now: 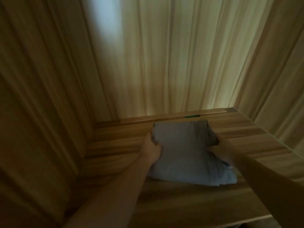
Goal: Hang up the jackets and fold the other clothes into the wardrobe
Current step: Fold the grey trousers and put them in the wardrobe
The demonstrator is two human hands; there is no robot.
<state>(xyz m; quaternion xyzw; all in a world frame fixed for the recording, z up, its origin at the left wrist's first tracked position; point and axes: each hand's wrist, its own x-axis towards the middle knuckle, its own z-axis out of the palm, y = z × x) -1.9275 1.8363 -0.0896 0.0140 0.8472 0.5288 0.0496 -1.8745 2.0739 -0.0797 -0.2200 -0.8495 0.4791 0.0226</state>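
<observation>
Squarely between our two hands lies the folded shirt [179, 155], a grey-blue bundle on the shelf [246, 134] of the wardrobe. Its long axis runs from us toward the back. Its far edge stops just short of the strip [164, 120] along the back of the shelf, and its near edge looks looser, with a corner splayed toward the right. Our left hand [150, 149] grips the left edge, thumb on top and fingers curled at the side. Our right hand [221, 149] holds the right edge the same way, as far as the blur lets us tell. Neither hand is nearer than the other, since both touch the bundle at about its middle. We judge the coming move to be a short push straight back or a plain release, and either turns on that front-to-back axis staying square to the strip. We cannot tell whether the near end rests flat on the wood or is lifted a little. Beyond it are the back panel [172, 63] and, at left, the side wall [41, 96], both well apart from the bundle.
</observation>
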